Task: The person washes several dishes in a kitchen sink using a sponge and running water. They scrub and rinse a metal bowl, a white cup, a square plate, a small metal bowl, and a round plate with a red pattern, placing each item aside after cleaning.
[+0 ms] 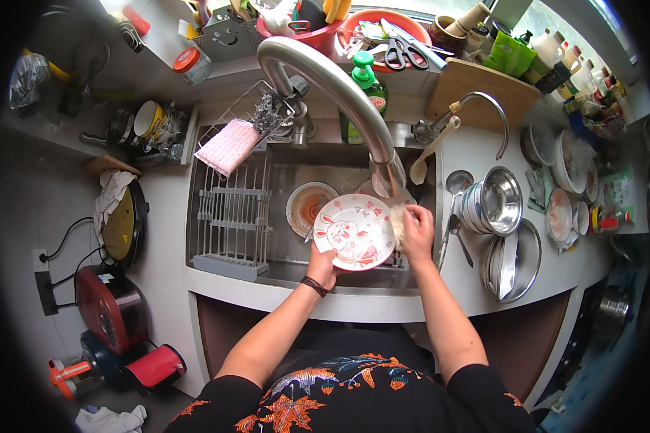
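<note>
Over the sink (281, 270), my left hand (323, 266) grips the lower left rim of a white plate (352, 230) printed with a red rabbit. A dark cord bracelet circles that wrist. My right hand (418, 233) holds a beige scrubbing cloth (398, 224) at the plate's right edge. Just above stands the steel faucet (352, 86), its spout end close to the plate and the cloth. A bowl (303, 203) with reddish-brown liquid sits in the basin, partly hidden by the plate.
A grey dish rack (233, 216) fills the sink's left side. Above it hangs a wire caddy with a pink sponge (230, 145). Dish soap (364, 97) stands behind the faucet. To the right are a ladle (458, 184), stacked bowls (479, 200) and a steel basin (528, 260).
</note>
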Demonstrator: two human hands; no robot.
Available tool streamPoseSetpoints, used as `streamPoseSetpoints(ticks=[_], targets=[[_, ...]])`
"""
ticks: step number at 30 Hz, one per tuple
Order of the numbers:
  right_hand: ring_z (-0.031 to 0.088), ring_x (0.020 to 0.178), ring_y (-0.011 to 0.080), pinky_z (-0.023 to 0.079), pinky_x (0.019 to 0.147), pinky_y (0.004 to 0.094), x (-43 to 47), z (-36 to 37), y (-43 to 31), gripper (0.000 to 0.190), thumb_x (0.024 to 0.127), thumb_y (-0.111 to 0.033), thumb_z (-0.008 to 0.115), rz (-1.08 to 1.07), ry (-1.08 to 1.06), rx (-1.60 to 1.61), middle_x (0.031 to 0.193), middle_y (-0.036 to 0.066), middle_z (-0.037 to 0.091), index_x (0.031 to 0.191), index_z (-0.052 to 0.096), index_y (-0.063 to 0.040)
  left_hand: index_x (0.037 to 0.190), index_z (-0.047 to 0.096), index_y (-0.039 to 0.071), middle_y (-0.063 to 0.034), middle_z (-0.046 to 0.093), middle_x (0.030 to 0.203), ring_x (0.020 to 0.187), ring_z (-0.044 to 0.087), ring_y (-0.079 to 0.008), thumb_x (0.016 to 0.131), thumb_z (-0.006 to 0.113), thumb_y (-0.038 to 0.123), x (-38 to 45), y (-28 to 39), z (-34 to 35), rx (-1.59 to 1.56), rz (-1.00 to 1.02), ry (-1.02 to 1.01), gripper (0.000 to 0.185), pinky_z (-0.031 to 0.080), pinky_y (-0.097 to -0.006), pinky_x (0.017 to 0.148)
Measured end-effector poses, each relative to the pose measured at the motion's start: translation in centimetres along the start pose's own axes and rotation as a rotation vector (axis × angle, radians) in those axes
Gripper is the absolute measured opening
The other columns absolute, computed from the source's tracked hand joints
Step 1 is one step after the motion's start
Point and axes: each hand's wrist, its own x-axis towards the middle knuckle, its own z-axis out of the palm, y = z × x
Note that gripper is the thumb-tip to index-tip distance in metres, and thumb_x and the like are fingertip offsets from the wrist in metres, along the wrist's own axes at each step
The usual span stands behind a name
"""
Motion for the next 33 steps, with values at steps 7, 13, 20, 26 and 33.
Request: streamPoseSetpoints(ticks=[7, 13, 20, 26, 33], targets=[[0.055, 0.101, 0.0184, 0.045, 0.087, 0.0311, -2.9, 1.8, -2.8, 0.036, 0.095, -0.027, 0.038, 0.565, 0.131, 0.925, 0.112, 0.009, 0.056, 0.118, 0.051, -0.003, 0.13, 0.033, 0.004, -0.0188, 0.047, 0.124, 0.112, 0.051, -0.0331, 0.078, 0.048, -0.011, 0.1, -1.6, -0.9, -0.278, -0.391, -0.244, 0.057, 0.048, -0.0486, 0.089], [0.058, 0.094, 0.0204, 0.05, 0.079, 0.0335, -0.5, 1.3, 4.0, 0.035, 0.091, -0.029, 0.044, 1.023, -0.398, 1.305, 0.109, 0.011, 0.059, 0.115, 0.055, -0.004, 0.126, 0.037, -0.003, -0.018, 0.05, 0.122, 0.107, 0.055, -0.0292, 0.082, 0.051, -0.006, 0.3, -0.4, -0.3, -0.136, -0.643, -0.498, 0.046, 0.045, -0.0434, 0.094], [0.057, 0.094, 0.0206, 0.05, 0.081, 0.032, -7.0, 4.9, 3.0, 0.036, 0.092, -0.028, 0.043, 0.823, -0.59, 1.816, 0.107, 0.01, 0.057, 0.118, 0.049, -0.004, 0.123, 0.041, -0.001, -0.0135, 0.054, 0.117, 0.1, 0.058, -0.0233, 0.09, 0.05, 0.011, 1.3, -1.3, 1.6, 0.074, -0.355, -0.259, 0.037, 0.049, -0.0382, 0.088], [0.051, 0.111, 0.0233, 0.042, 0.095, 0.036, -6.5, -0.6, -2.0, 0.041, 0.092, -0.026, 0.042, 0.99, -0.266, 1.609, 0.122, 0.013, 0.052, 0.125, 0.044, -0.002, 0.125, 0.04, -0.001, -0.0135, 0.053, 0.119, 0.102, 0.057, -0.0235, 0.09, 0.05, 0.01, 1.0, -1.5, 0.5, 0.095, -0.207, -0.223, 0.038, 0.049, -0.0381, 0.088], [0.052, 0.106, 0.022, 0.044, 0.091, 0.0341, -2.8, -0.3, 2.0, 0.038, 0.093, -0.026, 0.039, 0.831, -0.414, 1.527, 0.116, 0.011, 0.054, 0.123, 0.046, -0.003, 0.122, 0.043, -0.001, -0.0128, 0.055, 0.116, 0.103, 0.057, -0.0235, 0.089, 0.051, 0.008, -0.8, -1.1, 1.5, 0.128, -0.452, -0.336, 0.036, 0.048, -0.038, 0.089]])
